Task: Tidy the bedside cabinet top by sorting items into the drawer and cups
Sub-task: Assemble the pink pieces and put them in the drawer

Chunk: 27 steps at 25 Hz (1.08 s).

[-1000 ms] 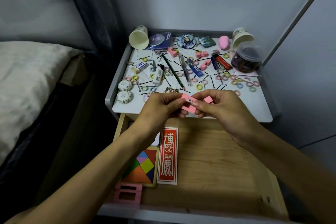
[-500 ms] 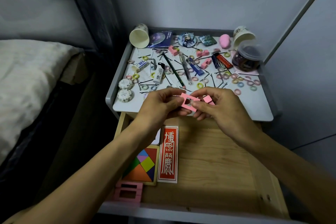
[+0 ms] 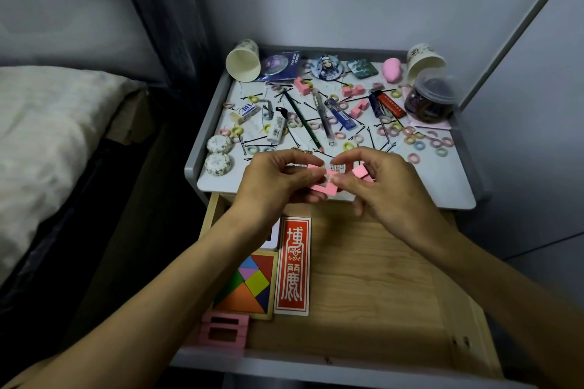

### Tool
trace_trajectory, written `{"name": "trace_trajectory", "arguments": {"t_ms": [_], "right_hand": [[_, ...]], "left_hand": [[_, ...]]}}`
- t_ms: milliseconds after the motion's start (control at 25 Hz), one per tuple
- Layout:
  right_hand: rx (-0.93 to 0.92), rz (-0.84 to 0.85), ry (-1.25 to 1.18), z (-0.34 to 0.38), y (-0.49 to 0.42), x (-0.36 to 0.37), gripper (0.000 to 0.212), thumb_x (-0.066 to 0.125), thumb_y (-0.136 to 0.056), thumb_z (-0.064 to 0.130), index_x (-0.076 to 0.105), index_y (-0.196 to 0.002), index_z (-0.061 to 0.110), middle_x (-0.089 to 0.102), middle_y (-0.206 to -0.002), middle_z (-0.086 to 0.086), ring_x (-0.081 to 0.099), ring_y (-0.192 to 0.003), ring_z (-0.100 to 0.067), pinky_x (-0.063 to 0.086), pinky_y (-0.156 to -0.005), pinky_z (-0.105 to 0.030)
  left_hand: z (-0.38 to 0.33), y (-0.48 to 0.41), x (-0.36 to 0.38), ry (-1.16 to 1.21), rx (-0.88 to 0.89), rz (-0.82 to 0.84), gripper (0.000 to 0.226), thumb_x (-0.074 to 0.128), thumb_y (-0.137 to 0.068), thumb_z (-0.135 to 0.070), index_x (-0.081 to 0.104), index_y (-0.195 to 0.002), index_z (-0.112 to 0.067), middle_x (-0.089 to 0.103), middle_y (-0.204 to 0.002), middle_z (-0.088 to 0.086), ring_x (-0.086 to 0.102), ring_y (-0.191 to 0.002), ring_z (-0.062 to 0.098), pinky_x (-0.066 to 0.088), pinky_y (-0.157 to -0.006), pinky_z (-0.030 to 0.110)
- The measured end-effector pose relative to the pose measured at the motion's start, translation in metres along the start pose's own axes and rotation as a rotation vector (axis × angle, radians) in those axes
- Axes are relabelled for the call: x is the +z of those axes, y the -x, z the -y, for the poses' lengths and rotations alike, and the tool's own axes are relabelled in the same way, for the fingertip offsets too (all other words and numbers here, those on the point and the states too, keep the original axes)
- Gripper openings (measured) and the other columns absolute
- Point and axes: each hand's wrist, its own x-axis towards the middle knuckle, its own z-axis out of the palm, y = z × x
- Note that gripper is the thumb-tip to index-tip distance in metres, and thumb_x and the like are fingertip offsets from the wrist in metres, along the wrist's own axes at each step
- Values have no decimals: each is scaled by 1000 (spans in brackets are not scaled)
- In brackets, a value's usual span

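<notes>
My left hand [image 3: 275, 180] and my right hand [image 3: 379, 183] meet over the front edge of the cabinet top [image 3: 436, 186]. Together they pinch a pink puzzle piece [image 3: 325, 188] with a square hole. A second pink block [image 3: 361, 172] sits in my right hand's curled fingers. Below them the wooden drawer [image 3: 379, 278] stands open. It holds a red card [image 3: 292, 265], a coloured tangram [image 3: 249, 284] and pink frame pieces [image 3: 222, 330]. Two paper cups lie tipped at the back: one on the left [image 3: 243, 61], one on the right [image 3: 423, 61].
Scattered on the cabinet top are several hair rings, hairpins, pink blocks [image 3: 352, 91], a pencil [image 3: 301, 118], lighters [image 3: 277, 129], an eraser [image 3: 245, 112], badges [image 3: 327, 67] and a lidded jar [image 3: 431, 99]. A bed [image 3: 47, 136] lies to the left, a wall behind.
The pink piece has turned in my fingers, showing its square hole. Both hands stayed over the cabinet's front edge.
</notes>
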Motion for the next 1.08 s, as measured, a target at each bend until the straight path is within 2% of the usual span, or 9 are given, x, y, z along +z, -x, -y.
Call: {"name": "trace_trajectory", "arguments": {"t_ms": [80,160,280,400,520,600,720,880,1080], "right_hand": [[30,-35,30,0,-2,-2,16,67,-88,31,66,-102,26,69,-77,6,64,-65,-6,46,-56,-18],[51,-25,47,0,-3,-3,18,57,-94,36,66,-106,25,67,-85,7,63,-79,-5,45,-67,-21],[118,86,-86,0,-5,-6,31,37,-105,28,57,-128,29,58,-90,5,49,-75,-5,38,-71,-20],[105,164,-94,1,-5,-9,39,38,-105,22,43,-142,33,58,-89,7,47,-74,-8,38,-72,-23],[104,146,-87,0,-5,-7,28,50,-100,20,49,-128,21,69,-106,7,63,-94,-3,45,-75,-14],[101,78,-126,-2,-5,-6,21,62,-93,20,58,-113,16,72,-105,1,67,-95,-5,51,-80,-18],[54,1,-110,-5,-4,-4,15,71,-86,21,68,-101,18,74,-93,4,69,-89,-5,55,-85,-28],[24,-12,-129,-5,-3,1,16,71,-86,16,73,-101,20,74,-94,8,68,-91,-2,54,-82,-24],[9,28,-63,-5,-3,1,23,66,-91,17,72,-111,25,74,-96,8,67,-83,-3,51,-64,-20]], "left_hand": [[-1,0,0,-6,-11,-3,12,63,-88,1,70,-98,0,73,-86,22,69,-61,24,61,-64,27],[0,-1,-1,-13,-24,-6,11,64,-88,1,70,-96,-2,73,-85,21,69,-60,23,61,-64,28],[2,-1,-2,-64,-42,8,10,66,-87,-2,71,-96,-5,74,-82,17,68,-59,21,60,-61,28],[3,-1,-4,-91,-50,21,10,67,-87,-3,70,-97,-5,74,-80,16,65,-56,18,57,-57,28],[3,-1,-2,-83,-65,37,10,66,-87,-2,70,-97,-3,74,-79,17,65,-54,16,57,-56,26],[3,-1,-1,-76,-72,51,10,66,-88,-2,69,-97,-2,74,-80,18,65,-54,17,57,-55,24],[4,-1,-1,-73,-73,58,11,67,-87,-2,70,-97,-3,74,-81,17,66,-56,17,58,-56,25],[5,-1,0,-46,-74,62,16,67,-86,-1,69,-101,2,73,-84,22,66,-56,18,57,-55,24],[3,-1,-1,1,-88,50,17,66,-86,-1,68,-103,0,73,-84,21,67,-57,18,57,-57,25]]}}
